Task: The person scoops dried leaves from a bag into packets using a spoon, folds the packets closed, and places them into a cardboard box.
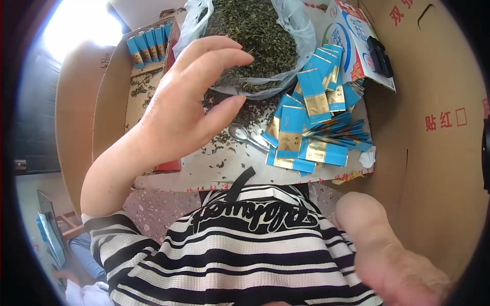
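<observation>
My left hand (189, 97) is raised over the table with its thumb and fingers apart, holding nothing. Just beyond its fingertips lies an opened clear plastic bag (306, 30) full of dark dried leaves (255, 38). A metal spoon (240, 133) rests below the bag, its handle running toward a spread-out pile of blue and gold sachets (291, 133). Low at the right edge, my right hand (408, 278) is blurred and partly cut off, away from the pile. Its fingers cannot be made out.
Several blue sachets (148, 46) stand in a cardboard tray at back left. A white printed carton (352, 38) with a black clip (378, 57) sits at back right. Tall cardboard (439, 168) walls the right side. Leaf crumbs litter the table (204, 171). Crumpled white paper (367, 157) lies near its corner.
</observation>
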Motion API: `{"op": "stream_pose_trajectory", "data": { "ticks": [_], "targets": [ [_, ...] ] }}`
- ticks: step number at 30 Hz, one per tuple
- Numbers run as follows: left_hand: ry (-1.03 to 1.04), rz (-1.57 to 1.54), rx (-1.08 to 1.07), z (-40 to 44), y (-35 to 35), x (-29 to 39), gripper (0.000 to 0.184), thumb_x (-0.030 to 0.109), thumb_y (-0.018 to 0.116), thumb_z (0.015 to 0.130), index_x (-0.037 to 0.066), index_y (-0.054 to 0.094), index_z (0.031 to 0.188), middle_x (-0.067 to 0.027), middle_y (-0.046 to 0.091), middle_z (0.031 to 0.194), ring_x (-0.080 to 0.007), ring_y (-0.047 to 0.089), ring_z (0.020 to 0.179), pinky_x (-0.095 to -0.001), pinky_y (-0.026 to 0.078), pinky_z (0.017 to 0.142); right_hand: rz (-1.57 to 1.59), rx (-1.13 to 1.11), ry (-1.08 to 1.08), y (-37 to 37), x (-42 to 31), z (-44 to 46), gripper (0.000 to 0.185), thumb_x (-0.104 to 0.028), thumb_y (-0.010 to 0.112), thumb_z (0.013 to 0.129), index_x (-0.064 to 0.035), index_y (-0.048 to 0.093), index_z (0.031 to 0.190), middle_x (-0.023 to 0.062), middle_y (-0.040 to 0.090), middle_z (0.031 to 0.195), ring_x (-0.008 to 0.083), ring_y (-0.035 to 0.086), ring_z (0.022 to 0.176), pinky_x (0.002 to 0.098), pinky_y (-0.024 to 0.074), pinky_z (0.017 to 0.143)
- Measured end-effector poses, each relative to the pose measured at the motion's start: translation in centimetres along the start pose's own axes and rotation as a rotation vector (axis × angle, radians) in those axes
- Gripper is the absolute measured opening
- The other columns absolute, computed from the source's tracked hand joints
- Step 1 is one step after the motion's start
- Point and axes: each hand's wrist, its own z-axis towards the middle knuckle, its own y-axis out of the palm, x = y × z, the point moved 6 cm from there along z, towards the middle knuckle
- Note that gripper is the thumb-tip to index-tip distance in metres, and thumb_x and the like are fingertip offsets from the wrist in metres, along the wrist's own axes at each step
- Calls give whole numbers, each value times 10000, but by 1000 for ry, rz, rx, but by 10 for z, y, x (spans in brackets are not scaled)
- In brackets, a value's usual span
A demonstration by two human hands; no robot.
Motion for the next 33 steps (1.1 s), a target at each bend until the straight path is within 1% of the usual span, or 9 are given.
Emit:
{"op": "stream_pose_trajectory", "data": {
  "ticks": [6, 7, 10, 14, 16, 21, 27, 29, 33],
  "targets": [
    [14, -55, -140, -9, 10, 7, 374, 22, 679, 767, 13, 568, 1125, -176, 527, 1176, -337, 558, 1055, -372, 468, 891, -268, 75, 262, -46, -25, -40, 587, -386, 552, 941, 86, 482, 1283, 235, 434, 1395, 308, 472, 1213, 448, 426, 946],
    [15, -51, -175, -10, 11, 10, 358, 21, 680, 767, 11, 574, 1110, -171, 543, 1142, -333, 567, 1035, -367, 471, 884, -760, 797, 261, -48, -37, -73, 377, -225, 554, 941, 49, 560, 1200, 209, 587, 1216, 261, 589, 970, 407, 473, 845],
    [-92, -275, -354, -20, 26, 8, 366, 3, 682, 773, 6, 574, 1122, -163, 553, 1160, -299, 545, 1090, -365, 426, 939, -1570, 1444, 636, -80, -76, -184, 318, -40, 578, 917, 28, 562, 1226, 158, 645, 1126, 194, 633, 931, 320, 500, 847],
    [-63, -216, -486, -23, 40, 27, 355, 22, 696, 768, 11, 574, 1102, -166, 569, 1106, -330, 585, 1004, -383, 474, 876, -2116, 1450, 1205, -68, -103, -272, 378, -110, 609, 914, 25, 540, 1260, 159, 646, 1139, 226, 631, 993, 342, 497, 880],
    [-14, -173, -528, -24, 44, 35, 350, 94, 695, 784, 15, 576, 1103, -168, 569, 1097, -354, 586, 979, -409, 491, 839, -2565, 954, 1501, -69, -96, -269, 442, -197, 622, 892, 24, 531, 1263, 237, 603, 1189, 354, 589, 1078, 423, 456, 936],
    [102, -105, -710, -32, 60, 49, 400, 120, 713, 761, 32, 571, 1124, -154, 574, 1121, -334, 598, 969, -416, 494, 825, -2660, 1101, 1544, -79, -102, -300, 511, -269, 619, 874, 19, 507, 1281, 262, 557, 1242, 413, 538, 1117, 474, 412, 960],
    [97, -110, -740, -33, 62, 51, 400, 105, 718, 747, 35, 584, 1118, -152, 583, 1110, -333, 606, 941, -415, 495, 802, -2468, 1214, 1578, -67, -116, -324, 367, -248, 624, 883, 51, 618, 1096, 189, 647, 961, 348, 617, 925, 427, 480, 823],
    [89, -114, -758, -33, 64, 50, 400, 108, 718, 747, 34, 584, 1116, -151, 586, 1102, -333, 607, 934, -416, 495, 798, -1925, 1818, 1036, -50, -123, -321, 258, -187, 624, 893, 48, 658, 995, 114, 663, 903, 237, 642, 848, 364, 505, 736],
    [121, -113, -762, -34, 70, 53, 406, 120, 720, 745, 31, 584, 1117, -148, 593, 1081, -336, 609, 923, -420, 494, 797, -1240, 1848, 680, -32, -86, -255, 301, -151, 606, 919, 39, 590, 1153, 94, 675, 1014, 199, 631, 975, 313, 508, 782]
  ]
}}
